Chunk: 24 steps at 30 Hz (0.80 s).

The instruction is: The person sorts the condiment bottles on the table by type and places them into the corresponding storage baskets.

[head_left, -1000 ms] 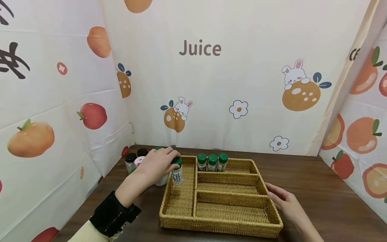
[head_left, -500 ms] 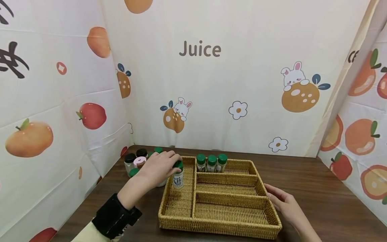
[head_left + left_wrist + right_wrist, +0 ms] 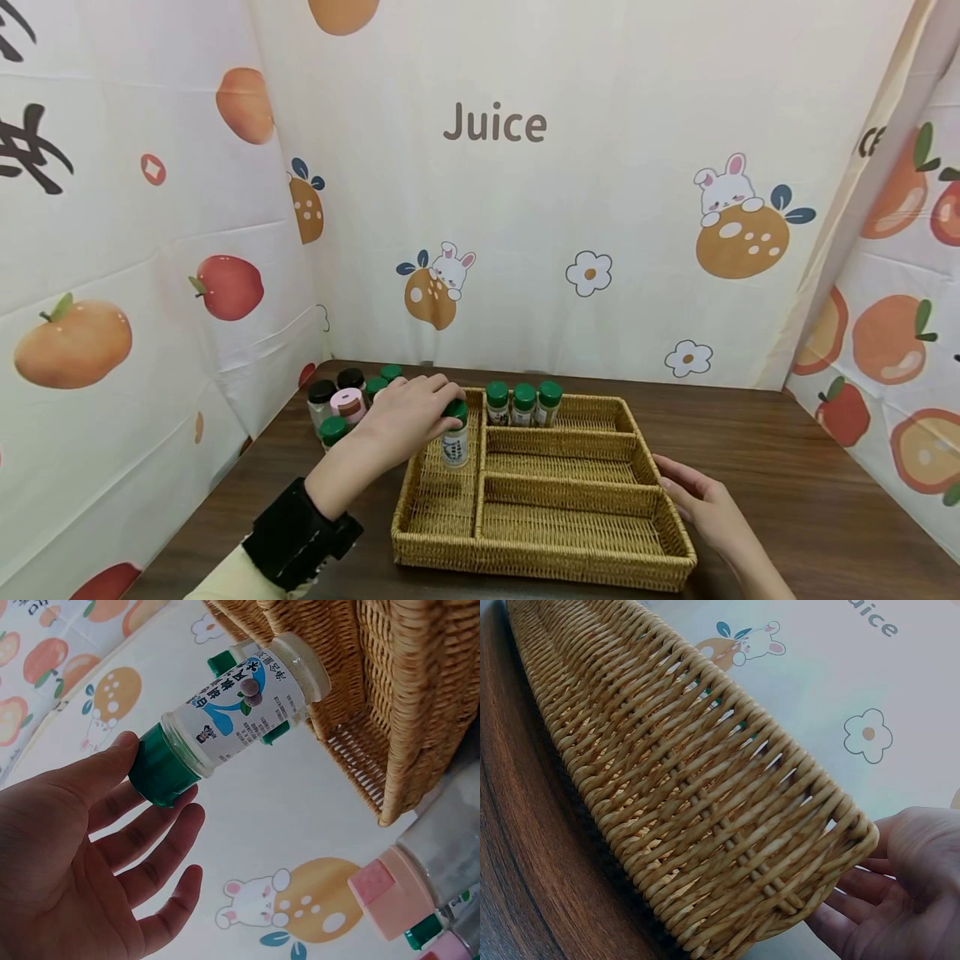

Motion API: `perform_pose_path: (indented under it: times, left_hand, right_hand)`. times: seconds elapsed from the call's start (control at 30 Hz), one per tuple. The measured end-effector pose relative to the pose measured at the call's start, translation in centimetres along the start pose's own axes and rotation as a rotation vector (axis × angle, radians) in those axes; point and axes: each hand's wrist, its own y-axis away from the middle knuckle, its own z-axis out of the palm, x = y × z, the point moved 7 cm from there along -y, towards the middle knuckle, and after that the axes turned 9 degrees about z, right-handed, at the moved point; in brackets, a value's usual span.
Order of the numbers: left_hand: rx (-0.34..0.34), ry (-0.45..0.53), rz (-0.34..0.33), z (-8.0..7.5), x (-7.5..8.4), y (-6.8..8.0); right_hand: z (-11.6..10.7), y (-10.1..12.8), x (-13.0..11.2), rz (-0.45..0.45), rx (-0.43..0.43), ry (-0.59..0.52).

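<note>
Jar (image 3: 454, 440) cap in left hand (image 3: 405, 412) grip

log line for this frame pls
left hand: grips green-cap jar by the cap, over tray long left slot | right hand: open, touches tray right edge | three jars in back slot

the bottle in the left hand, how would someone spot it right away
Find the wicker tray on the brown table. Over its long left compartment, the left hand holds a green-capped bottle by its cap. The three other green-capped bottles stand untouched in the back compartment.
</note>
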Motion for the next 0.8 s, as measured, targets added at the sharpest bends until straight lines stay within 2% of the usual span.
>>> perform_pose_path:
  times: [0.2, 0.53, 0.8]
  left_hand:
    - [0.024, -0.021, 0.014, -0.2, 0.4, -0.3]
    - [0.045, 0.006, 0.038, -0.4, 1.3, -1.2]
    - [0.033, 0.006, 0.044, -0.3, 1.7, -1.6]
  right_hand:
    - [0.1, 0.0, 0.0, 0.009, 0.003, 0.003]
    - [0.0, -0.1, 0.0, -0.003, 0.006, -0.011]
    - [0.1, 0.1, 0.0, 0.013, -0.002, -0.005]
